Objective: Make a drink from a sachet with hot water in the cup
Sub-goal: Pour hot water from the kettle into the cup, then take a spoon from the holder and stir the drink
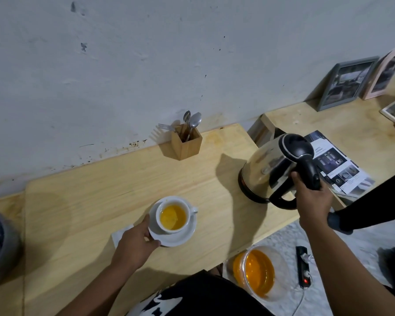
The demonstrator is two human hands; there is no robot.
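Note:
A white cup [159, 218] filled with yellow-orange liquid stands on a white saucer [180, 238] on the wooden table [89, 190]. My left hand [136, 242] grips the saucer's near-left rim. A steel kettle [263, 169] with a black lid and handle rests on the table to the right, upright on its black base. My right hand [312, 197] is wrapped around the kettle's handle. A white sachet or paper [119, 233] lies partly hidden under my left hand.
A wooden holder [187, 144] with spoons and a fork stands by the wall. A leaflet [338, 165] and picture frames [347, 83] lie on the right. On the floor are a clear tub of orange liquid [258, 272] and a power strip [303, 265]. Another person's limb [374, 206] crosses at right.

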